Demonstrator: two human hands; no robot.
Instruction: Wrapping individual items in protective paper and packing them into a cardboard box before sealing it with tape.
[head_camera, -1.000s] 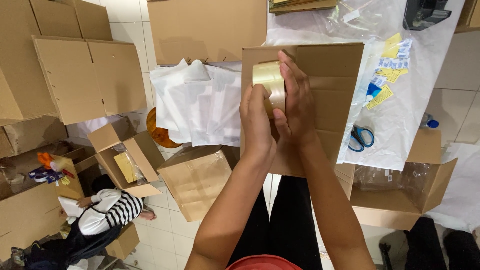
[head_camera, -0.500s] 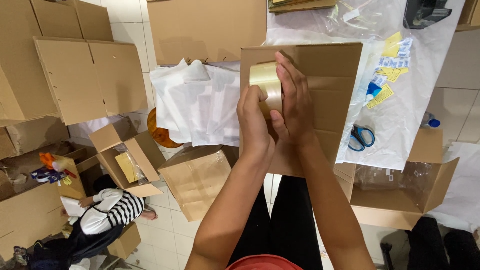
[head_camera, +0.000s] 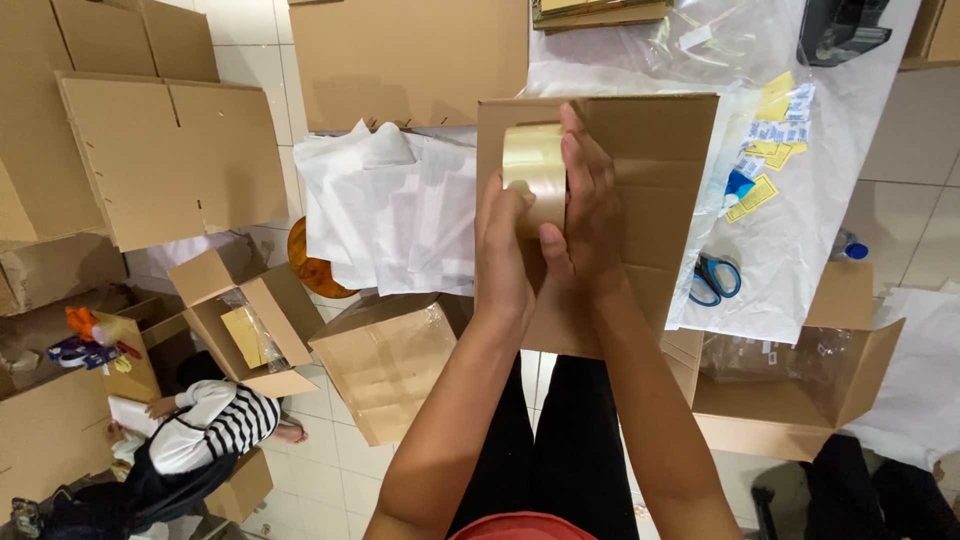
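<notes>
A roll of clear packing tape (head_camera: 532, 165) is held up in front of me over a flat cardboard box (head_camera: 655, 160) that lies on the table. My right hand (head_camera: 585, 215) wraps the roll's right side, fingers pointing up. My left hand (head_camera: 503, 245) grips the roll from the lower left, its fingertips pressed on the tape's face. Both forearms rise from the bottom of the view.
Blue-handled scissors (head_camera: 713, 279) lie on clear plastic sheeting right of the box, near yellow labels (head_camera: 770, 150). White bags (head_camera: 390, 210) are piled to the left. Open cartons (head_camera: 385, 365) and flat cardboard cover the tiled floor. A person in a striped sleeve (head_camera: 215, 425) sits at lower left.
My hands and the tape roll have shifted only slightly; my right fingers have slid a little higher on the roll. The person at lower left has moved a bit.
</notes>
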